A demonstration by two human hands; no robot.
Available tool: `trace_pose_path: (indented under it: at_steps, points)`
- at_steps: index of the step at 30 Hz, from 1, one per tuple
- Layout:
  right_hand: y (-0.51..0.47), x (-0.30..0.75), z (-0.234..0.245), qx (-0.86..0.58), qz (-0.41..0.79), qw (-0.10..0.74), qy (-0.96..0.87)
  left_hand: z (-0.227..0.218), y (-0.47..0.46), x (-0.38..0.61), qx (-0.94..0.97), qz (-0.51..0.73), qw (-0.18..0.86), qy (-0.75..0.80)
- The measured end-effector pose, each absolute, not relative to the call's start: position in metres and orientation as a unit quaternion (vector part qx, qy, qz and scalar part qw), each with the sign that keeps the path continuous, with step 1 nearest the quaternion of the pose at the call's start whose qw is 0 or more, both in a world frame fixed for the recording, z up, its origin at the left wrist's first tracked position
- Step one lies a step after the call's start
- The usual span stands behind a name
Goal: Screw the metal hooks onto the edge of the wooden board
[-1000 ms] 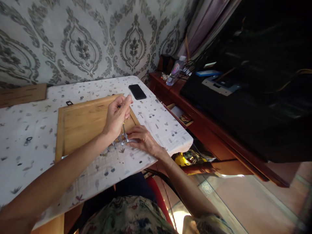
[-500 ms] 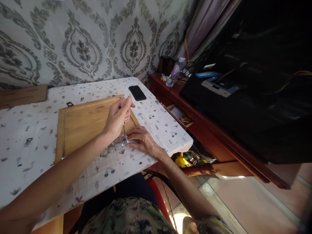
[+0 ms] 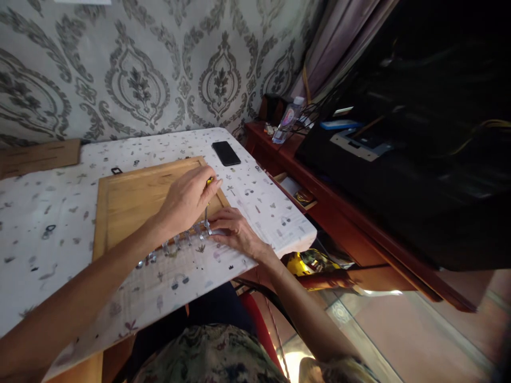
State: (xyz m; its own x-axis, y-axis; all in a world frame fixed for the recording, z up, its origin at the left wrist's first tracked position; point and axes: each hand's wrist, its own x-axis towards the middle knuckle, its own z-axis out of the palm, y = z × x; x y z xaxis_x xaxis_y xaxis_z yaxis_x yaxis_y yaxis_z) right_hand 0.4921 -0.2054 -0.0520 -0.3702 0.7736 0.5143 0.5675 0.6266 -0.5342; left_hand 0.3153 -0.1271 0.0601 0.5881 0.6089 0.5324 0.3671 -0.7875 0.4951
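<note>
My left hand (image 3: 188, 192) is closed around the yellow-and-black handle of a screwdriver (image 3: 206, 214). The screwdriver stands nearly upright, its tip down at the right end of a hook rack (image 3: 188, 236) with several shiny metal hooks. That rack lies along the near edge of a framed wooden board (image 3: 136, 199), which rests flat on the table. At the same right end, my right hand (image 3: 236, 230) has its fingers bent against the rack and the board's corner, gripping there. The screw or fastening under the tip is too small to make out.
The table wears a white patterned cloth (image 3: 247, 244). A black phone (image 3: 225, 153) lies beyond the board, and brown cardboard (image 3: 43, 157) sits at far left. To the right are a reddish wooden desk (image 3: 335, 213), a plastic bottle (image 3: 288, 119) and a large dark screen (image 3: 431, 133).
My left hand has turned about the screwdriver, from thumb up to knuckles up, and its forearm sits slightly lower. My right hand stays in place. The view has shifted slightly.
</note>
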Motion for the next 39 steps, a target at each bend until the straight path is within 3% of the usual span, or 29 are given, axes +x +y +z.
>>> trace_pose_path:
  at_steps: [5, 9, 26, 39]
  points:
    - [-0.206, 0.492, -0.053, -0.402, 0.128, 0.398, -0.814, 0.045, -0.132, 0.332, 0.761, 0.423, 0.427, 0.245]
    - [-0.204, 0.492, -0.056, -0.400, 0.121, 0.404, -0.814, 0.038, -0.135, 0.341, 0.687, 0.467, 0.505, 0.235]
    - [-0.204, 0.492, -0.054, -0.408, 0.128, 0.391, -0.815, 0.038, -0.139, 0.345, 0.625, 0.498, 0.555, 0.230]
    - [-0.204, 0.493, -0.054, -0.419, 0.142, 0.374, -0.815, 0.040, -0.138, 0.348, 0.621, 0.516, 0.536, 0.245]
